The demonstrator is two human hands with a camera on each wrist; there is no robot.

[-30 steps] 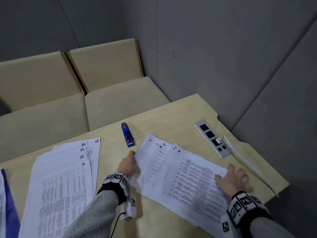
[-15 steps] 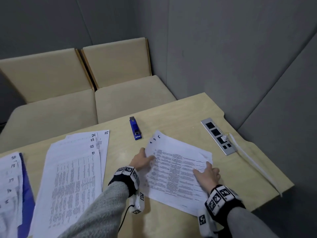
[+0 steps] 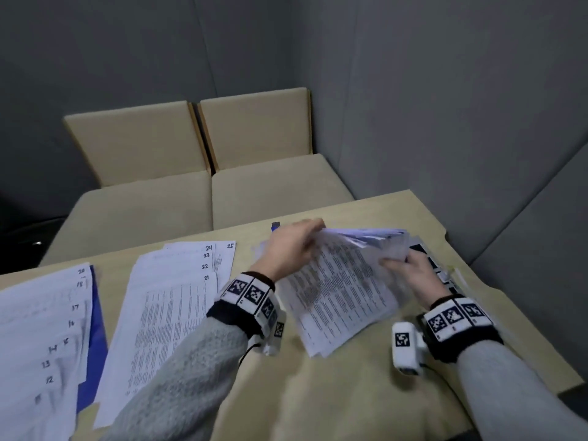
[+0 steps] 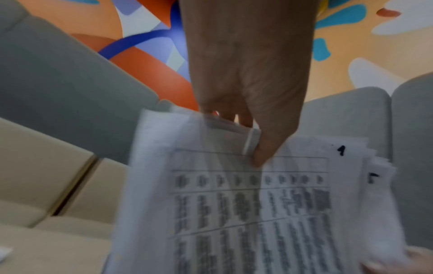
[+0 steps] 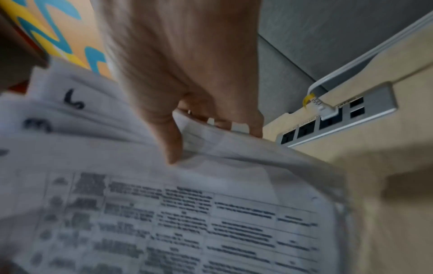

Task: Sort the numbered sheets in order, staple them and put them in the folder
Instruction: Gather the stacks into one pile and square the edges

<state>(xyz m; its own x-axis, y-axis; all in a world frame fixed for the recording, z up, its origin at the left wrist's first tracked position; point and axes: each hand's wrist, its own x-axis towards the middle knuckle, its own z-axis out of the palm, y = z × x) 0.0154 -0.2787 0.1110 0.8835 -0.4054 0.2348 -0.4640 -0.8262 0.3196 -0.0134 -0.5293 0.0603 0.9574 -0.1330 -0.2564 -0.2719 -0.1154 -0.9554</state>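
Both hands, left hand (image 3: 291, 249) and right hand (image 3: 413, 275), are pinching a raised stack of sheets (image 3: 337, 291) above the wooden table (image 3: 334, 393), facing beige seats (image 3: 203, 198).

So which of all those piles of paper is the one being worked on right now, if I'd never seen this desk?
Start at the pale wooden table and look to its right side, near the grey socket strip. The lifted bundle is there, held by the left hand and right hand. Unlike the two fanned piles lying flat to its left, it is raised, with a handwritten 1 on the top sheet.
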